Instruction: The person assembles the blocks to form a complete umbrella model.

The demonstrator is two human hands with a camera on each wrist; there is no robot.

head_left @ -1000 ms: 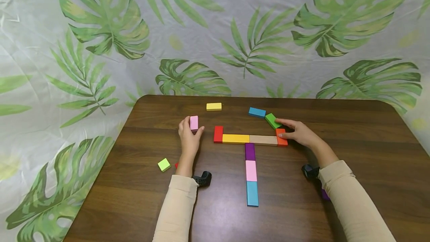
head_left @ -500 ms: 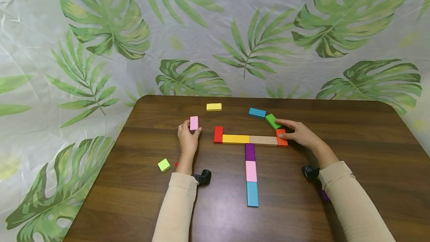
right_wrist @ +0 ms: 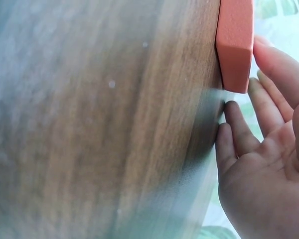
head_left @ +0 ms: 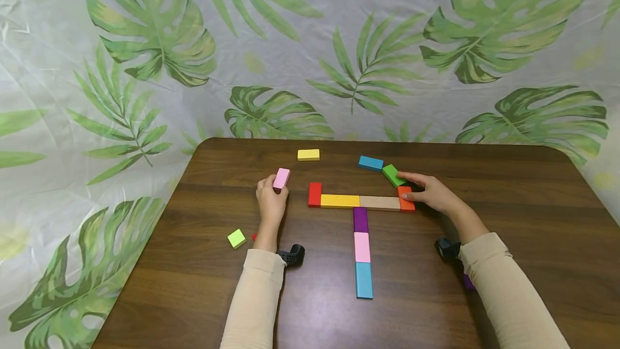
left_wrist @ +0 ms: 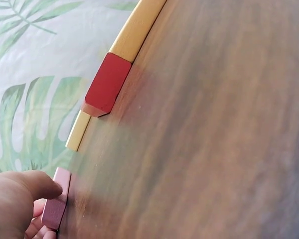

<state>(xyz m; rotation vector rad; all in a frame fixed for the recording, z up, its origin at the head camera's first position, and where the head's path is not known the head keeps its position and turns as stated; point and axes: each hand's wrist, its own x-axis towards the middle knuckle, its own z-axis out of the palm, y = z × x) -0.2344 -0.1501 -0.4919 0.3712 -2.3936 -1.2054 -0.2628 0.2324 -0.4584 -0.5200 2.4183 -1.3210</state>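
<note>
My left hand [head_left: 270, 198] pinches a pink block [head_left: 281, 178] between thumb and fingers at the table's left side. In the left wrist view the thumb lies on that pink block [left_wrist: 56, 209], low over the wood. Across the table, my right hand [head_left: 431, 193] has its thumb on an orange block [head_left: 406, 206], and its outstretched fingertips are at a green block [head_left: 391, 173]. The right wrist view has loosely extended fingers beside the orange block [right_wrist: 235, 45]. The orange block ends a row with a beige block [head_left: 380, 203], a yellow block [head_left: 340, 201] and an upright-lying red block [head_left: 315, 195].
Below the row runs a column of purple [head_left: 360, 220], pink [head_left: 361, 246] and blue [head_left: 364, 280] blocks. Farther back lie a yellow block [head_left: 308, 155] and a blue block [head_left: 371, 163]. A lime block [head_left: 237, 238] is near the left forearm, which partly hides a red piece [head_left: 254, 237].
The pink block in my left hand has turned, its far end swinging to the right, and the thumb has drawn in closer. My right hand stays in place.
</note>
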